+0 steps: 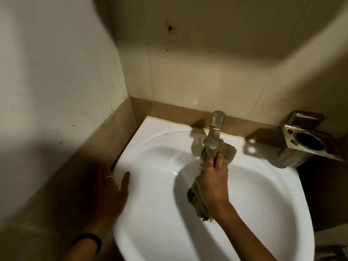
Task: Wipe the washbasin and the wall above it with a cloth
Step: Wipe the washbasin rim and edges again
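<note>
1. Wall (207,63): I see pale tiles above the basin, with a dark mark high up near the corner and a brown strip along the base.
2. Basin (160,213): white, set into the corner against the brown strip. The bowl holds only the lower part of the cloth and my right hand.
3. Right arm: it reaches in from the lower right, across the bowl toward the tap, forearm bare.
4. Left arm: it enters from the lower left in shadow, with a dark band at the wrist.
5. Holder (305,142): a metal fitting on the wall to the right of the basin. Its round socket looks dark; I cannot tell what is in it.
6. Tap (214,132): a metal spout at the back rim, angled toward me.
7. Cloth (228,152): grey-brown, bunched against the tap's spout end, with a tail hanging below my right wrist into the bowl.
8. Right hand (212,185): fingers curled round the cloth, gripping it and pressing it against the spout.
9. Left hand (111,187): it rests flat on the basin's left rim, fingers straight, thumb spread onto the white surface, holding nothing.
</note>
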